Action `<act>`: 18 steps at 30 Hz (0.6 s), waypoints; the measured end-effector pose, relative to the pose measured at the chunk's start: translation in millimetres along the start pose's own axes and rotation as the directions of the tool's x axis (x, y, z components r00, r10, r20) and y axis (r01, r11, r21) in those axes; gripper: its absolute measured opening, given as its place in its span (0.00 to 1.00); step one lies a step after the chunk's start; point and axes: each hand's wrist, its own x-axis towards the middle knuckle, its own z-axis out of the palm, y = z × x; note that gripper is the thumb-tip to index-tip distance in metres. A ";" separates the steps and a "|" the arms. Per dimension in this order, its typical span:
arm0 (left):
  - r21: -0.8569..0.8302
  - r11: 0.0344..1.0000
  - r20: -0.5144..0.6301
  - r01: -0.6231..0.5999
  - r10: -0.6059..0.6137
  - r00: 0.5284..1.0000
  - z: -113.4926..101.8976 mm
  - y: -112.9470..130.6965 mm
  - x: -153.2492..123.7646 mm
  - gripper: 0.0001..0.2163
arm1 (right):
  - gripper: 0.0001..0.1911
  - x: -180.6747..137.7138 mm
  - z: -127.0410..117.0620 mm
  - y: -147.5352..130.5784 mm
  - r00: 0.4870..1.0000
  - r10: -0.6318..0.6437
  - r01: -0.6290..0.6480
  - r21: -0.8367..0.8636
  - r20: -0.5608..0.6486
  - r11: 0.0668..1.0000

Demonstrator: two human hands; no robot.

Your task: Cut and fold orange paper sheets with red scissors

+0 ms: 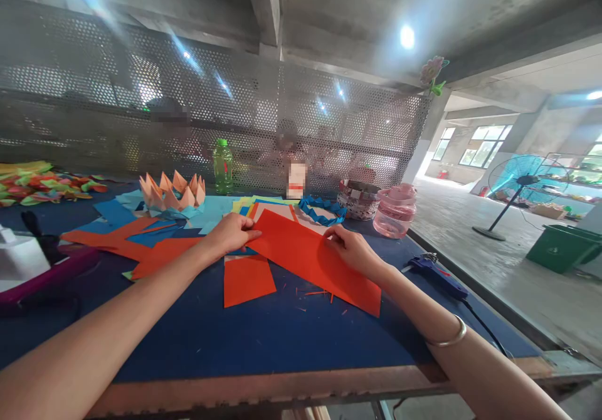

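A long orange-red paper sheet (301,254) lies slantwise on the blue table (244,338). My left hand (230,232) pinches the sheet's upper left corner with fingers curled. On the sheet's right edge, my right hand (352,247) presses down with bent fingers gripping the paper. A smaller orange square (247,279) lies flat just below the left hand. More orange cut-offs (141,247) sit under my left forearm. Small orange slivers lie scattered on the table near the sheet's lower edge.
A peach paper crown (172,191), a green bottle (222,166), a blue folded paper ring (322,210), a patterned tub (358,199) and a pink jar (394,212) stand behind. A blue glue gun (437,276) lies at right. Coloured folded papers (42,185) pile at far left. Perforated metal screen behind.
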 end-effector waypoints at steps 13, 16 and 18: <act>-0.141 0.980 -0.060 0.144 -0.153 0.986 5.5 -7.5 0.9 0.12 | 0.08 3.2 -1.4 8.5 0.985 -0.027 0.002 -0.144 -0.168 0.990; -0.119 0.979 -0.077 0.163 -0.173 0.982 4.1 -9.6 3.1 0.11 | 0.08 5.0 -1.0 14.4 0.979 0.003 -0.032 -0.136 -0.202 0.990; -0.093 0.980 -0.092 0.176 -0.184 0.979 2.7 -10.5 4.4 0.10 | 0.07 6.2 -0.9 18.2 0.979 0.032 -0.062 -0.143 -0.203 0.988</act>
